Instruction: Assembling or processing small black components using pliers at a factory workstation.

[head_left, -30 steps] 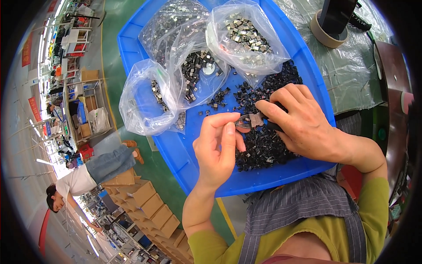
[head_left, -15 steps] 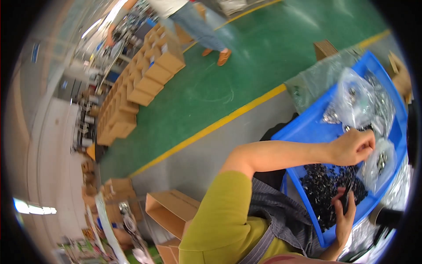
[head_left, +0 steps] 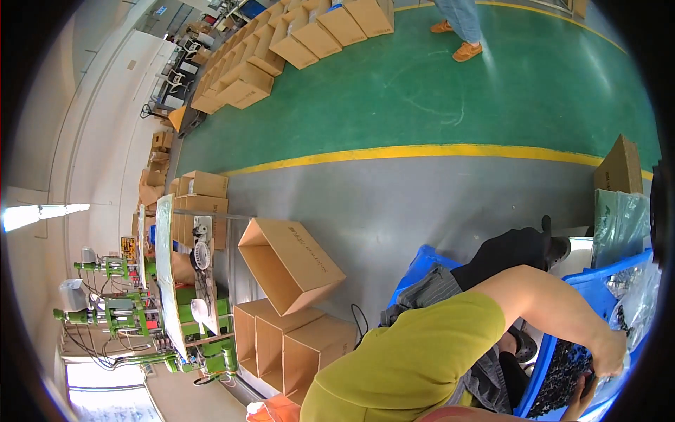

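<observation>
Though seen higher earlier, now low: left hand (head_left: 609,353), right hand (head_left: 579,401), finger spread and hold indeterminable; alongside fingers, small black parts (head_left: 557,376), blue plastic tray (head_left: 540,369); well beyond, glossy green floor (head_left: 337,123).

4 o'clock: tray (head_left: 538,383), smooth blue plastic, slight sheen; small black parts (head_left: 562,373), plastic-looking, heap rough; bag (head_left: 638,302), clear glossy film, crinkled. 3 o'clock: green sheeting (head_left: 622,225), shiny wrinkled plastic. 5 o'clock: sleeve (head_left: 401,359), matt olive cloth. 7 o'clock: carton (head_left: 299,260), matt brown cardboard. 12 to 2 o'clock: green floor (head_left: 422,105), smooth, glossy. 1 o'clock: trousers (head_left: 460,17), blue denim-like cloth.
</observation>
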`<state>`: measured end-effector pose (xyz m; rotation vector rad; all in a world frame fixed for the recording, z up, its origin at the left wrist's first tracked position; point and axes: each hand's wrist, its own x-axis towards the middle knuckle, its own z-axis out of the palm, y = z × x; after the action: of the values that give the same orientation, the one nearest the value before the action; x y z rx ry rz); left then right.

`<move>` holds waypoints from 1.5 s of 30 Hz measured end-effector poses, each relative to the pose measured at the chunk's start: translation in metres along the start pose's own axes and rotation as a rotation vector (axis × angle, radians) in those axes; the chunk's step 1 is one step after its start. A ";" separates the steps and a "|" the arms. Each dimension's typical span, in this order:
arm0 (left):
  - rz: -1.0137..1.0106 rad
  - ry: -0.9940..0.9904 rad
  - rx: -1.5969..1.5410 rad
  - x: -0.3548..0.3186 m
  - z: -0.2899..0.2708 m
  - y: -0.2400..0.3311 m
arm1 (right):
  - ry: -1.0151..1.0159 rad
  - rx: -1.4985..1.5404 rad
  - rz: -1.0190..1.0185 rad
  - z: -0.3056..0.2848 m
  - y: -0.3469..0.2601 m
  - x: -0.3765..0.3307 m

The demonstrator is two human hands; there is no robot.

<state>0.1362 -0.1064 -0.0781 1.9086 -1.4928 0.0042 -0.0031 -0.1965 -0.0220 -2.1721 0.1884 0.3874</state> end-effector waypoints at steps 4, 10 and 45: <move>0.014 0.013 0.209 -0.008 0.003 -0.013 | 0.049 -0.060 0.141 0.005 -0.007 0.013; -0.223 0.200 0.057 0.004 -0.001 -0.012 | 0.316 -0.033 -0.037 -0.034 0.113 0.017; -1.564 1.774 0.227 -0.622 -0.433 0.072 | 0.441 0.733 -0.289 0.020 0.012 -0.003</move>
<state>0.0408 0.6406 0.0314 1.6142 1.1749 0.8539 -0.0135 -0.1868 -0.0409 -1.4929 0.2137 -0.3002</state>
